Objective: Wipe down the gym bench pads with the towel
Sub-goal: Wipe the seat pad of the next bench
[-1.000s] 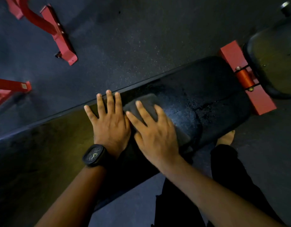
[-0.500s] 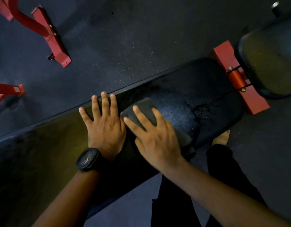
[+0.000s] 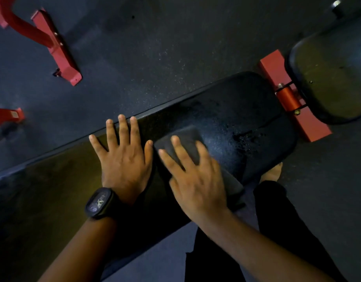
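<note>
**Head view, wipe in progress.** The folded dark towel (image 3: 183,142) lies flat on the long back pad (image 3: 226,110), toward the end nearest the red hinge bracket (image 3: 277,68), with 1 corner reaching the pad's near edge.

The right hand (image 3: 198,184) presses down on it with straight, spread fingers, and nothing is curled round the cloth. The left hand (image 3: 124,159) lies flat on bare pad just beside the towel, fingers spread and thumb close to the cloth's edge. The 2 hands sit side by side, apparently not touching. A black watch (image 3: 100,202) sits on the left wrist.

Wet spots (image 3: 246,137) mark the pad between towel and bracket. The seat pad (image 3: 334,78) lies past the bracket. A bare foot (image 3: 272,173) stands on the rubber floor (image 3: 155,47) by the bench's near edge.

**Likely faults:**
- The towel is held by pressure alone, so a quick stroke could bunch it or slide it out from under the palm and off the near edge.
- 1 damp face may smear the spots rather than lift them.
- The cloth could snag at the bracket.
</note>
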{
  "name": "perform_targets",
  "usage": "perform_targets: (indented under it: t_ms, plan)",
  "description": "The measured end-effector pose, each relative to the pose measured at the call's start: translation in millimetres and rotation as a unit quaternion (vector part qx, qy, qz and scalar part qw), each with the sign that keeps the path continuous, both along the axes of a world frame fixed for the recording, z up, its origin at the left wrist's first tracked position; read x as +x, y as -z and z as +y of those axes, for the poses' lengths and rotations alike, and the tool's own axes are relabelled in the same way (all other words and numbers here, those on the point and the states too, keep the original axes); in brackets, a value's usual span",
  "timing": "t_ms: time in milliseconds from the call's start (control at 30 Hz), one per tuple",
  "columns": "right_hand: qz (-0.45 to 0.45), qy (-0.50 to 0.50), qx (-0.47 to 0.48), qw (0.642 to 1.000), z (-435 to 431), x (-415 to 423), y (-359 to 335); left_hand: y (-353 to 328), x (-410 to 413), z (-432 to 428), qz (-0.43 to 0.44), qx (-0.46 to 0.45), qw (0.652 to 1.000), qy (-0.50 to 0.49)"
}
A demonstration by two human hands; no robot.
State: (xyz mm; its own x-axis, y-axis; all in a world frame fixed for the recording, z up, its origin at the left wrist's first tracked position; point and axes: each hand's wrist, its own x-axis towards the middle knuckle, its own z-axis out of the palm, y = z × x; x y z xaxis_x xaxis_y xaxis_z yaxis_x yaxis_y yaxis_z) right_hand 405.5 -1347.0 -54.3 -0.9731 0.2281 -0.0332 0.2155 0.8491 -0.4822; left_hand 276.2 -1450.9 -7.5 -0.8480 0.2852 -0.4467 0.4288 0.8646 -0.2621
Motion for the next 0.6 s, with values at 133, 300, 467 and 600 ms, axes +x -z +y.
perform_targets:
  t_ms: [133,300,467,600]
  plan:
    - [0.021,-0.054,0.013,0.998,44.3,-83.9,23.2,5.1,-0.9,8.5,-0.001,-0.002,1.000,-0.012]
    - [-0.065,0.122,0.002,0.990,101.9,-66.2,45.4,9.4,0.4,13.3,0.008,0.011,1.000,-0.001]
    - [0.003,0.045,-0.018,0.999,30.3,5.0,13.8,15.6,0.2,15.6,0.003,0.007,1.000,0.005]
    - [0.040,-0.043,-0.017,0.998,38.0,-56.3,22.0,16.8,0.5,18.4,0.012,0.017,1.000,0.002]
